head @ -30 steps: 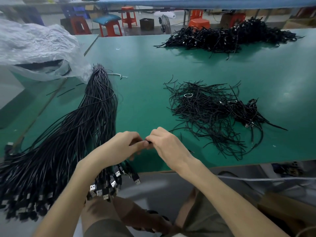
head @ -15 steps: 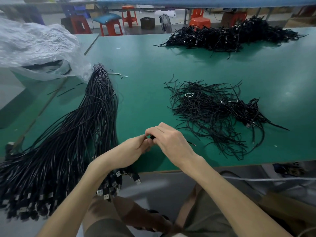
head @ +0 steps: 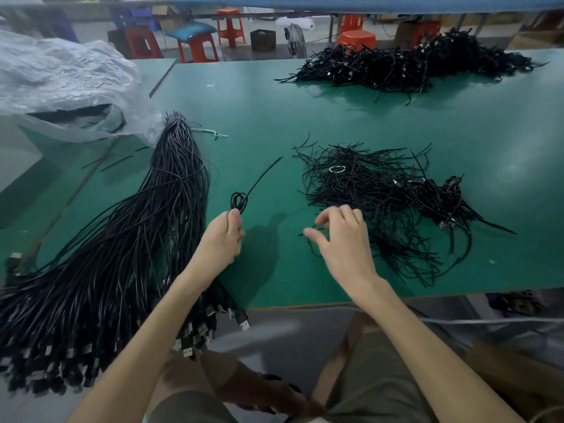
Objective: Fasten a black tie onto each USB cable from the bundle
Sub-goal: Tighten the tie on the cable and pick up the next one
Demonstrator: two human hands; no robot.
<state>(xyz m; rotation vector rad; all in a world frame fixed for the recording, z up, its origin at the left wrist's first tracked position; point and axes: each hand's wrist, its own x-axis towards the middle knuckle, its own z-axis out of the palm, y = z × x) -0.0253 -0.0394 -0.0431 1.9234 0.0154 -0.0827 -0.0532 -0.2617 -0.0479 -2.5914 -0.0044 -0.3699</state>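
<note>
Head view: the cable (head: 239, 202) is in the air just above the table (head: 274, 123), wound into a small loop with one straight tail slanting up and to the right. The left hand (head: 221, 239) pinches the bottom of that loop between thumb and curled fingers. Whether a tie is already on it cannot be told. The right hand (head: 341, 239) hangs over the near left edge of the ties (head: 381, 203), fingers loosely bent, thumb and forefinger apart, gripping nothing. The ties lie in a loose black tangle at mid-table, with a small white ring (head: 337, 169) on top. Left of the hands the bundle (head: 122, 239) fans out from a tight far end, and its USB plugs (head: 213, 325) hang over the near table edge; any marking on them is too small to read. A second black heap (head: 412, 62) lies at the far right. A crumpled clear bag (head: 61, 87) sits at the far left. Orange stools (head: 198, 47) stand beyond the table
</note>
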